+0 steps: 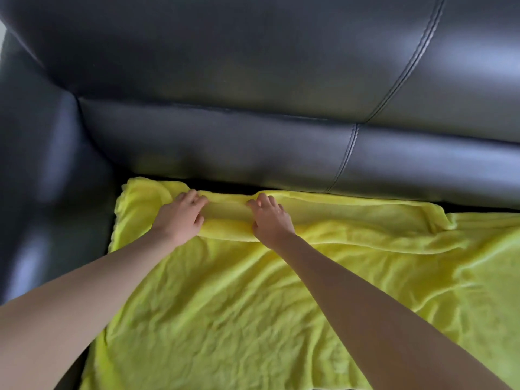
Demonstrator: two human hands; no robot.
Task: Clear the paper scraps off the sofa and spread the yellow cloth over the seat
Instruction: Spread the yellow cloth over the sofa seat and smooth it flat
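Observation:
A yellow fleece cloth (pixel 239 299) lies spread over the seat of a black leather sofa (pixel 225 142), wrinkled, with its far edge folded back into a band along the backrest. My left hand (pixel 180 218) and my right hand (pixel 271 218) both rest on that folded band, fingers extended and pressing on the cloth close to the gap under the backrest. The two hands are about a hand's width apart. No paper scraps show anywhere in view.
The sofa's left armrest (pixel 42 178) rises beside the cloth's left edge. A stitched seam (pixel 349 153) runs down the backrest to the right of my hands. The cloth continues past the right edge of view.

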